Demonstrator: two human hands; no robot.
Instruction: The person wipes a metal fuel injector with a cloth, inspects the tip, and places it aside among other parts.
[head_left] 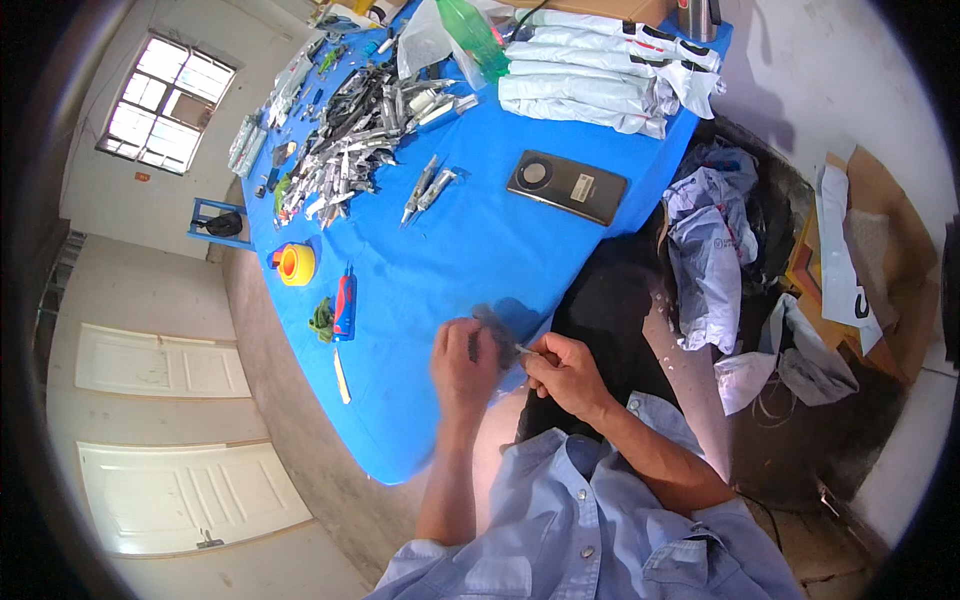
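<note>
Over the near edge of the blue-covered table (pixel 395 420), my two hands are close together. My left hand (pixel 464 365) is curled and slightly blurred, with a greyish, see-through, wrapper-like piece (pixel 492 322) at its fingers. Just to its right, my right hand (pixel 566 376) is closed in a pinch on a thin pale stick-like piece (pixel 523 349), whose tip points toward the left hand. What lies inside the left fingers is mostly hidden. Left of the hands are a red-and-blue screwdriver-like tool (pixel 344 308) and a thin blade-like piece with a pale handle (pixel 342 375).
A yellow tape roll (pixel 297 264) sits at the table's left edge. Farther back lie a heap of small wrapped metal parts (pixel 345 165), two wrapped pieces (pixel 428 192), a phone (pixel 567 187), white plastic packages (pixel 590 85) and a green bottle (pixel 474 38). Clothing (pixel 705 250) and cardboard (pixel 890 250) are at right.
</note>
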